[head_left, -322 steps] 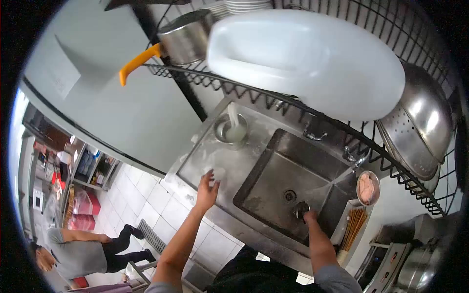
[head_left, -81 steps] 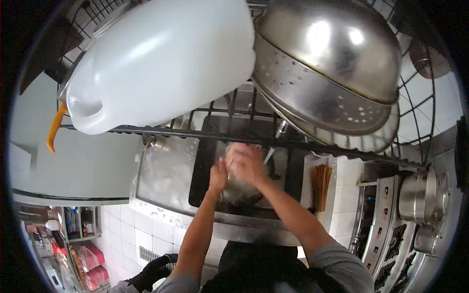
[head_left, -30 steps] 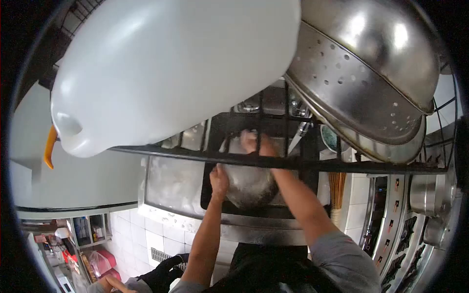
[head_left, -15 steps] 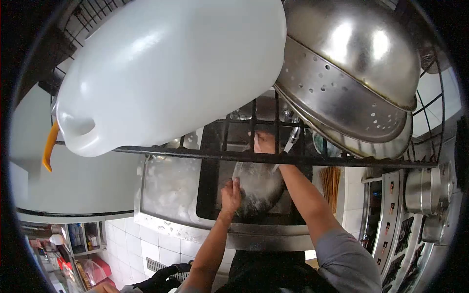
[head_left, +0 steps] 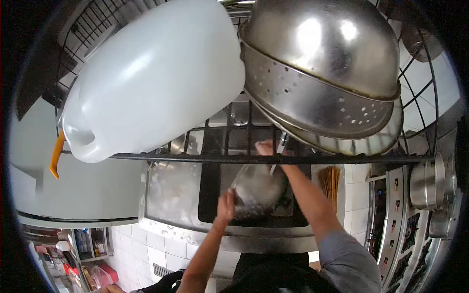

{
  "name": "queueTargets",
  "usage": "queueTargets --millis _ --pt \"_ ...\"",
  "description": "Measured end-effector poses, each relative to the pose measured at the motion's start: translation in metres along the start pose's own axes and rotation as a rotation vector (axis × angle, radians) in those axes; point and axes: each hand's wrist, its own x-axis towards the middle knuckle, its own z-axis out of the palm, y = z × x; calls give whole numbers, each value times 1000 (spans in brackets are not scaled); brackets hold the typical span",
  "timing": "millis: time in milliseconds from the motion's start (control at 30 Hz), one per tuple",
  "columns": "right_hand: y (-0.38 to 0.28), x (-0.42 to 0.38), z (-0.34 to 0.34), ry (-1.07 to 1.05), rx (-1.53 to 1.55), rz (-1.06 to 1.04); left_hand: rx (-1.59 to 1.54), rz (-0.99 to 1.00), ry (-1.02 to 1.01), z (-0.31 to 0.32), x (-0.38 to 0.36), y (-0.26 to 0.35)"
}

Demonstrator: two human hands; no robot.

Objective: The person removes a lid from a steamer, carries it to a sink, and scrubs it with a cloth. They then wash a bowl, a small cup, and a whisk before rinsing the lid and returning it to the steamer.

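A rounded metal vessel [head_left: 259,188], wet and blurred, is tilted in the dark sink basin [head_left: 209,195]. My left hand [head_left: 226,206] is at its left edge, its fingers smeared by motion. Beyond the vessel's far edge is my right hand [head_left: 266,148], partly covered by the black wire rack [head_left: 195,158]; its grip cannot be made out. Between the hands, a faucet spout [head_left: 282,141] points down over the vessel.
A large white plastic container [head_left: 156,78] and stacked metal bowls and colanders [head_left: 322,53] rest on the rack overhead. Thin brown sticks [head_left: 329,185] stand right of the sink. Pots [head_left: 425,185] and stove burners are at the far right.
The view has shifted, so the rack's contents appear further left. My left hand has moved slightly lower against the vessel, and the vessel has turned or tilted a little.
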Motion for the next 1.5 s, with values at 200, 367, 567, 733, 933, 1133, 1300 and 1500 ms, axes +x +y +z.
queueTargets --millis 200,367,567,733,933,1133,1300,1500 --pt "-152 -67 -27 563 -276 -288 602 671 -158 -3 128 -5" --pt "-22 -87 3 -8 336 430 640 519 44 -22 122 -19" --pt "-103 -116 35 332 -49 271 603 533 -17 -18 133 -23" --pt "-102 -87 34 360 -340 105 666 927 333 1 117 -11" --pt "-72 -79 29 378 -61 367 526 430 156 -12 110 22" --pt "-79 -44 37 316 -280 -176 446 223 107 -17 90 34" --pt "-34 -14 19 62 21 304 471 8 158 -9 70 61" --pt "-140 -51 18 468 -293 -250 700 407 26 -8 59 20"
